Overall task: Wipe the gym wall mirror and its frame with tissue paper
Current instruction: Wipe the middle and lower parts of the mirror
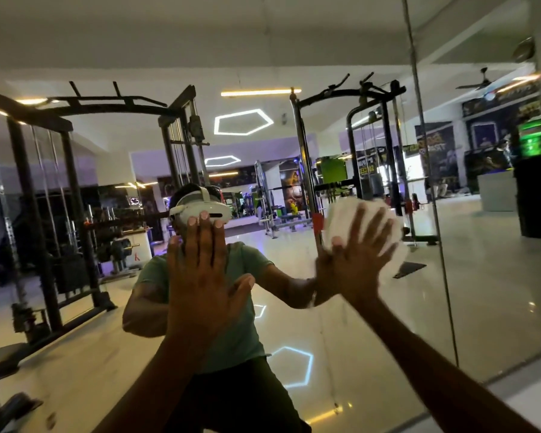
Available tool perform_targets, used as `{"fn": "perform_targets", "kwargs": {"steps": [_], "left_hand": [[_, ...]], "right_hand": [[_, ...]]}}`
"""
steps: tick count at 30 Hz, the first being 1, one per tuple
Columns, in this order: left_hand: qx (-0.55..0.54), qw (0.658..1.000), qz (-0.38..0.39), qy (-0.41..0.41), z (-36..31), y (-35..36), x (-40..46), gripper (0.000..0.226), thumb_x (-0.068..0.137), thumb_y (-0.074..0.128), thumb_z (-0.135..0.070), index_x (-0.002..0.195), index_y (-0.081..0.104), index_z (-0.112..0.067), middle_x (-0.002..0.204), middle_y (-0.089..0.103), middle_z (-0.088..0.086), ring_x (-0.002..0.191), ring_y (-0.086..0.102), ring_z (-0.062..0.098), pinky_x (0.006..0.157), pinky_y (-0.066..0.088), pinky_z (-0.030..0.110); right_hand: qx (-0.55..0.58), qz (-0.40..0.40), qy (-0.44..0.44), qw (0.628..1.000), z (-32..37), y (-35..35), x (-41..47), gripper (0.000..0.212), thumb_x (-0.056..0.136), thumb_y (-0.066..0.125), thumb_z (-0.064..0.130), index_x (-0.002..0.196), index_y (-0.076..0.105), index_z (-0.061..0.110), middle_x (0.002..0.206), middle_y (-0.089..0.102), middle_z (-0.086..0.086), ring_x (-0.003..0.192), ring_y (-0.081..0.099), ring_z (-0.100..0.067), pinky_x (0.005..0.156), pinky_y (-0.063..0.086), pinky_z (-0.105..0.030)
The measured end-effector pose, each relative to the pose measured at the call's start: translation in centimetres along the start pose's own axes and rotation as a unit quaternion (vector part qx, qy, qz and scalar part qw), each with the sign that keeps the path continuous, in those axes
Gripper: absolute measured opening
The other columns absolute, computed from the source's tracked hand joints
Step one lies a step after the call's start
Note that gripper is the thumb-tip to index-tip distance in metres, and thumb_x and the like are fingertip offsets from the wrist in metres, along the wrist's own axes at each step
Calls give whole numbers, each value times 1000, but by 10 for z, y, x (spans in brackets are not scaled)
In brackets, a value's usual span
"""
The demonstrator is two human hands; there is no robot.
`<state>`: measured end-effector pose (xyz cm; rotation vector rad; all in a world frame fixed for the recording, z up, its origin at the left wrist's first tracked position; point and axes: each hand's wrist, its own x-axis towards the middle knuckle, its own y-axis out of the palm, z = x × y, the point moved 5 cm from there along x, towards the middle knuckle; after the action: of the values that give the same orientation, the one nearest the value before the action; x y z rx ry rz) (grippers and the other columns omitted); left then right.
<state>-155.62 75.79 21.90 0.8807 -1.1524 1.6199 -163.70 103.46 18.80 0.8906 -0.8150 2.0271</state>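
Observation:
The wall mirror (372, 323) fills almost the whole view and reflects the gym and me. My left hand (203, 276) lies flat on the glass at centre, fingers straight and spread, holding nothing. To its right, my right hand (358, 264) presses a wad of white tissue paper (344, 220) against the glass with straight, spread fingers; this hand is motion-blurred. The tissue shows above and around the fingers. A vertical seam (431, 195) between mirror panels runs down the right side.
The mirror's lower edge (512, 375) slants across the bottom right corner, with a pale surface below it. Everything else is reflection: black cable machines, weight racks, a glossy floor, hexagonal ceiling lights and posters.

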Motion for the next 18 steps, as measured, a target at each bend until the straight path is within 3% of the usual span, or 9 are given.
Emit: {"fn": "perform_targets", "kwargs": {"steps": [3,7,10,13,16,18], "left_hand": [[-22,999,14,19,-32,3,-10,99,92,36,-70,163,17,-3,171,5,22,158,7,42,123,16,67],[-30,999,15,2,-48,6,-15,96,94,39,-67,162,20,-3,171,5,21,159,2,40,122,19,67],[-35,999,-5,23,-47,7,-14,91,95,36,-67,163,23,-8,171,7,20,158,5,41,121,18,68],[-32,999,-10,26,-48,8,-15,89,94,36,-68,163,25,-12,171,10,21,158,7,42,122,16,67],[-19,1000,8,20,-48,12,-15,91,93,39,-69,164,22,-13,171,7,21,158,5,42,123,14,67],[-15,1000,19,15,-47,14,-15,94,93,41,-70,165,17,-14,171,4,21,158,3,42,123,11,66]], "right_hand": [[-22,42,-142,989,44,24,-49,80,101,9,69,168,-5,27,174,-14,-16,159,-12,-43,123,-12,-66],[-49,35,-239,969,9,9,-30,70,107,17,58,168,7,26,175,-11,-11,161,-12,-36,124,-1,-69],[-61,22,-183,981,-55,-12,7,71,107,23,55,168,5,25,175,-14,-10,161,-13,-36,122,4,-74],[-26,13,-91,995,-93,-27,31,82,101,6,75,167,-1,27,174,-13,-11,160,-11,-38,123,-4,-71],[8,-14,18,1000,-87,-16,30,81,103,8,71,167,6,21,173,2,-21,159,1,-46,121,3,-77],[19,-32,54,998,-61,-1,7,76,105,15,62,168,7,19,174,2,-20,159,0,-45,120,8,-77]]}}
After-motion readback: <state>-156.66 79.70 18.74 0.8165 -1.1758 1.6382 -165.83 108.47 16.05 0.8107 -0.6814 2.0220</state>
